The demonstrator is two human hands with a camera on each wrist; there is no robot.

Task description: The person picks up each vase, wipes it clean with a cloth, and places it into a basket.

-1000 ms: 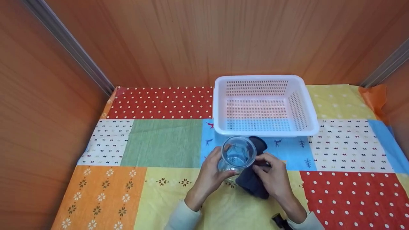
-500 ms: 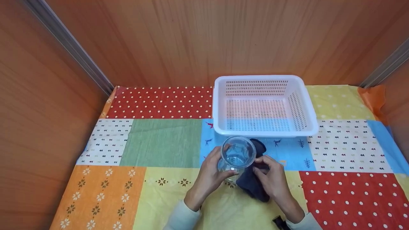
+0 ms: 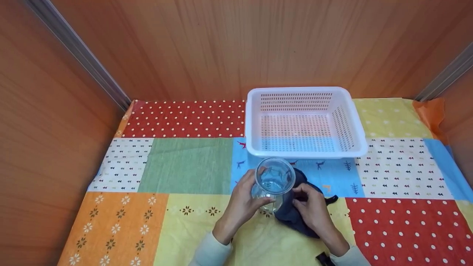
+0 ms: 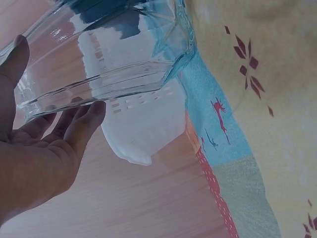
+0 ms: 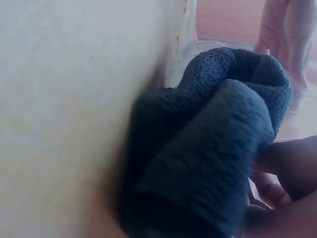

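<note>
My left hand (image 3: 242, 201) grips a clear glass vase (image 3: 275, 176) from its left side, its round mouth tipped up toward the head camera. In the left wrist view, thumb and fingers lie along the vase's wall (image 4: 124, 74), and its faceted base points away from the palm. A dark navy cloth (image 3: 293, 218) lies bunched against the right side of the glass. Thumb and forefinger of my right hand (image 3: 314, 210) pinch it there. Seen from the right wrist, thick fluffy folds of the cloth (image 5: 208, 144) cover much of that hand's fingers.
Just beyond the vase stands a white perforated plastic basket (image 3: 306, 153) with nothing in it. A patchwork tablecloth (image 3: 188, 166) covers the table. Wood-grain panels (image 3: 236, 48) enclose the back and sides. A small black object (image 3: 324, 258) shows beside the right sleeve.
The cloth's upper end has slid down and toward me behind the vase, and a dark corner now sticks out right of my right hand. My right hand has lowered slightly; the left holds still.
</note>
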